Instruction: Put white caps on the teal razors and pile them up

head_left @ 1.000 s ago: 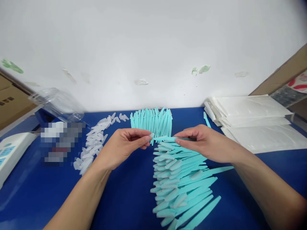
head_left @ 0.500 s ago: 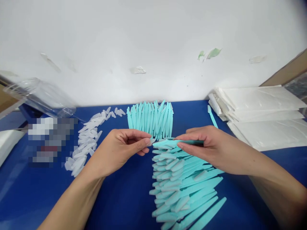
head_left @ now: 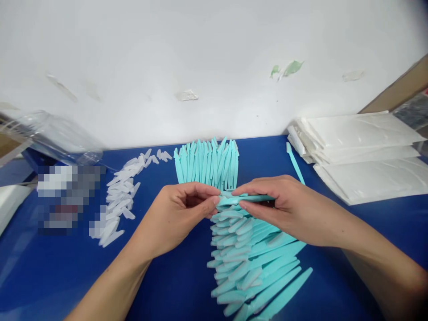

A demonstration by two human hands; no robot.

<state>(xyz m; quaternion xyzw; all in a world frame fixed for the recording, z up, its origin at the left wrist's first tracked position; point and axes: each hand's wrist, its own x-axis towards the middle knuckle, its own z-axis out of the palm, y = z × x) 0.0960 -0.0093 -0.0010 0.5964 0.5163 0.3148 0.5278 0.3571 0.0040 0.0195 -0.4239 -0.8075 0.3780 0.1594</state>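
Right hand (head_left: 290,209) gripping turquoise stick (head_left: 230,201) over far end of stick pile (head_left: 236,254); left hand (head_left: 177,216) pinching its tip, fingers partly hiding it. Translucent caps (head_left: 122,192) lying leftward on blue tabletop (head_left: 174,281); stick row (head_left: 207,162) lying beyond.

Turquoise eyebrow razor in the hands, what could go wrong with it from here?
The left hand hides the tip of the turquoise eyebrow razor, so a bare edge there could nick a fingertip; I can't tell whether it's capped. If the right hand loosens, the razor might drop onto the pile of capped razors close by and get mixed in.
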